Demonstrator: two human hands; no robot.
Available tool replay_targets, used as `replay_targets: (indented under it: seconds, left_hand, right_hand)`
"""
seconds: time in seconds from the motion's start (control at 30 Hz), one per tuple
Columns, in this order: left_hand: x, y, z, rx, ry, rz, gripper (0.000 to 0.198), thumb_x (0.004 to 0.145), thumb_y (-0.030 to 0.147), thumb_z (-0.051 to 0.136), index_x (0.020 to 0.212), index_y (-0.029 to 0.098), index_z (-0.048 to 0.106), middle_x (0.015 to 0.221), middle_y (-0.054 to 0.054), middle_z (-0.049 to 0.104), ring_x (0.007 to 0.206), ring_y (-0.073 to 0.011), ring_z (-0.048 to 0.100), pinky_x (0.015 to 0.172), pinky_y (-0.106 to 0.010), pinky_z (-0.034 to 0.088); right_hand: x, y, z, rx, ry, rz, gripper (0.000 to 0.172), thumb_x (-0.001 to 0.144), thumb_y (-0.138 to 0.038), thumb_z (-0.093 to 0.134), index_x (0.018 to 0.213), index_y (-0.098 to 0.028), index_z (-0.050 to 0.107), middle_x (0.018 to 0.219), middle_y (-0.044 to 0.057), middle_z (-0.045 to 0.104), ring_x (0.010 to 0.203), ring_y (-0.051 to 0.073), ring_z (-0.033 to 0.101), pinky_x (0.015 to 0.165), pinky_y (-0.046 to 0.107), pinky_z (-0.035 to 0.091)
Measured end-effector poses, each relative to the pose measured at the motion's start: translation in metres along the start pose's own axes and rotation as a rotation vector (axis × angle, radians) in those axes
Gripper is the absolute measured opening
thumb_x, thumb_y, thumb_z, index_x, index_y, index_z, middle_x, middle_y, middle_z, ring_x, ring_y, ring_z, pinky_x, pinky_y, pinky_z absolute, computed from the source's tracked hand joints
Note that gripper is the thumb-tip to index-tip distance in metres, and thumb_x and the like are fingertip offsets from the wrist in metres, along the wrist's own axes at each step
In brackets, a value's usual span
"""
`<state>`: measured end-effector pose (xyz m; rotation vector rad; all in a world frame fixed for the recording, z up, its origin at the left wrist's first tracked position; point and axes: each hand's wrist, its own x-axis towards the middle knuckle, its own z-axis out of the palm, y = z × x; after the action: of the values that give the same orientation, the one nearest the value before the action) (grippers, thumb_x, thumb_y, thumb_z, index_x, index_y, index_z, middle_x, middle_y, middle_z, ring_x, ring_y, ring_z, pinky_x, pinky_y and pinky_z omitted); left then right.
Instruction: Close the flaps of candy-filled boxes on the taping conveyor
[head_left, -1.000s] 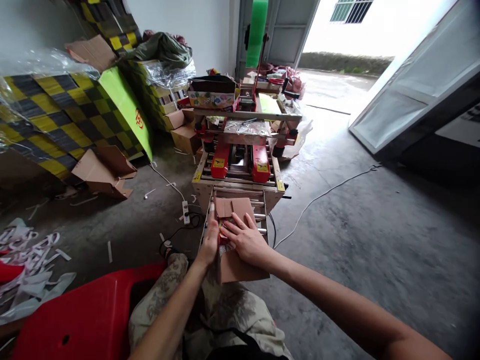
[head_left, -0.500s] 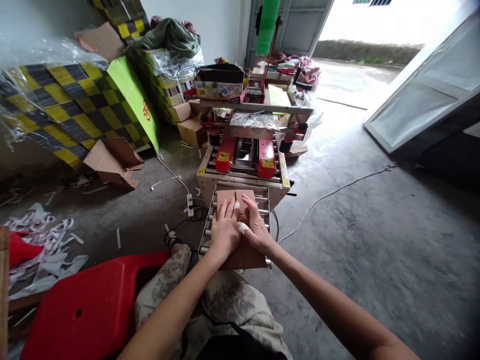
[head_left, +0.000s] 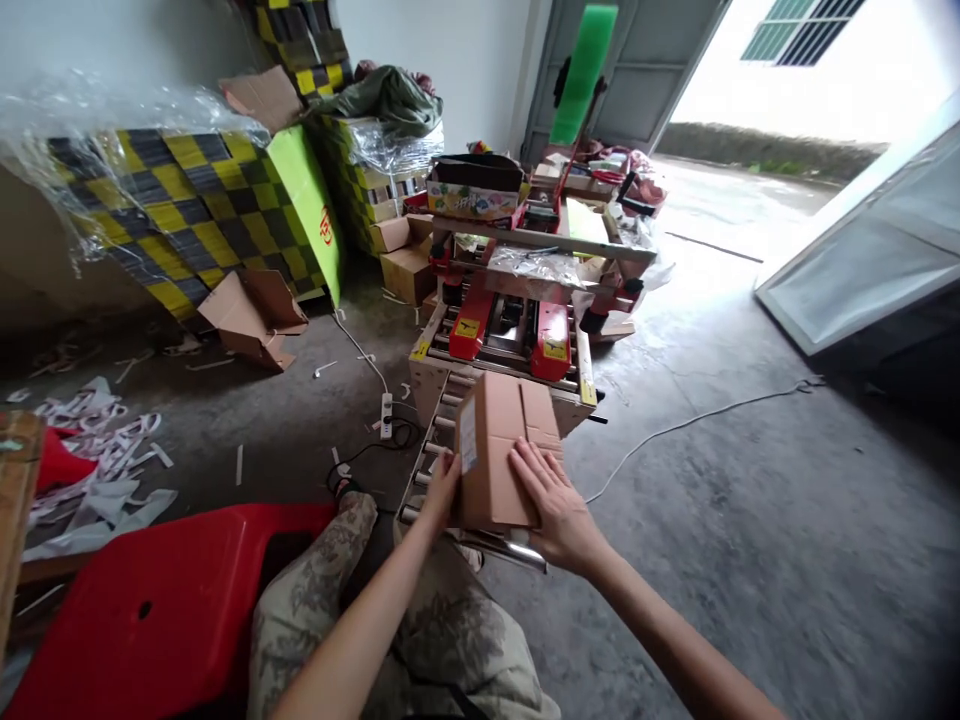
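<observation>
A brown cardboard box is tilted over the near end of the roller conveyor, its left face showing a white label. The top flaps meet at a dark seam. My left hand grips the box's lower left side, its fingers partly hidden by the box. Across the upper right of the box lie the fingers of my right hand, with the palm against the near right edge. In front of the box stands a carton sealing machine with red side guides.
A red plastic stool is at my left, beside scattered white strips. A power strip lies on the floor left of the conveyor. Wrapped stacks of yellow-and-black cartons line the wall. A cable runs across the floor at right.
The box was flat on the rollers under both palms; now it is tilted with its labelled side in view. My left hand moved to its left side, my right to its right. The view shifted slightly.
</observation>
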<state>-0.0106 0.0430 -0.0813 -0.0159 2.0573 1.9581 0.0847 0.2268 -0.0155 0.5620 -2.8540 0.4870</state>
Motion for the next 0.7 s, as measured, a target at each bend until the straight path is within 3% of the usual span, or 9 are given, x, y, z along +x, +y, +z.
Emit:
replay_targets:
  seconds: [0.1,0.2,0.27,0.4,0.53,0.63,0.7]
  left_hand:
    - [0.004,-0.01,0.022,-0.264,-0.191,-0.081,0.067,0.079,0.063,0.049,0.127,0.017,0.049,0.124,-0.011,0.06,0.111,-0.0251,0.058,0.093,-0.036,0.047]
    - [0.018,-0.011,0.03,-0.475,-0.399,-0.218,0.077,0.072,0.067,0.056,0.124,0.01,0.053,0.115,-0.017,0.064,0.103,-0.0302,0.062,0.089,-0.041,0.049]
    - [0.027,-0.014,0.03,-0.445,-0.417,-0.234,0.078,0.074,0.07,0.048,0.119,0.006,0.057,0.11,-0.019,0.066,0.099,-0.0311,0.064,0.087,-0.042,0.05]
    - [0.039,-0.024,0.027,-0.14,-0.235,-0.114,0.073,0.084,0.067,0.031,0.111,0.007,0.062,0.101,-0.016,0.069,0.094,-0.0283,0.066,0.084,-0.04,0.051]
    - [0.042,-0.02,0.012,0.048,-0.027,-0.027,0.044,0.086,0.05,0.044,0.096,0.014,0.067,0.104,-0.015,0.067,0.111,-0.0319,0.056,0.099,-0.047,0.038]
    - [0.025,-0.01,-0.013,0.152,0.134,0.075,0.031,0.082,0.031,0.053,0.108,0.017,0.062,0.121,-0.013,0.059,0.122,-0.0281,0.046,0.108,-0.046,0.027]
    - [-0.003,-0.005,-0.035,0.216,0.241,0.131,0.035,0.079,0.023,0.056,0.113,0.017,0.06,0.122,-0.012,0.058,0.12,-0.0242,0.048,0.107,-0.041,0.031]
  right_hand:
    - [-0.021,0.023,-0.004,0.088,0.088,0.043,0.086,0.082,-0.05,0.05,0.148,-0.013,0.01,0.153,0.015,0.013,0.14,0.031,0.014,0.112,0.053,0.021]
    - [-0.032,0.03,-0.003,0.12,0.136,0.104,0.083,0.084,-0.05,0.047,0.148,-0.013,0.01,0.153,0.015,0.012,0.14,0.033,0.014,0.112,0.056,0.021]
    - [-0.032,0.028,-0.001,0.116,0.139,0.116,0.083,0.083,-0.049,0.048,0.148,-0.013,0.011,0.153,0.015,0.013,0.139,0.034,0.015,0.112,0.056,0.021]
    - [-0.022,0.017,-0.001,0.085,0.125,0.126,0.082,0.082,-0.042,0.049,0.148,-0.013,0.009,0.153,0.014,0.013,0.139,0.034,0.015,0.111,0.057,0.023]
    - [0.008,0.002,0.0,-0.045,0.06,0.118,0.09,0.074,-0.028,0.054,0.148,-0.015,0.005,0.154,0.012,0.011,0.14,0.034,0.015,0.11,0.057,0.025]
    - [0.046,0.003,0.0,-0.088,0.073,0.083,0.094,0.069,-0.024,0.058,0.148,-0.016,0.008,0.153,0.013,0.015,0.138,0.037,0.018,0.109,0.06,0.023]
    - [0.083,0.001,0.007,-0.011,0.099,-0.019,0.085,0.074,-0.028,0.06,0.147,-0.018,0.018,0.151,0.016,0.02,0.135,0.039,0.023,0.107,0.062,0.023]
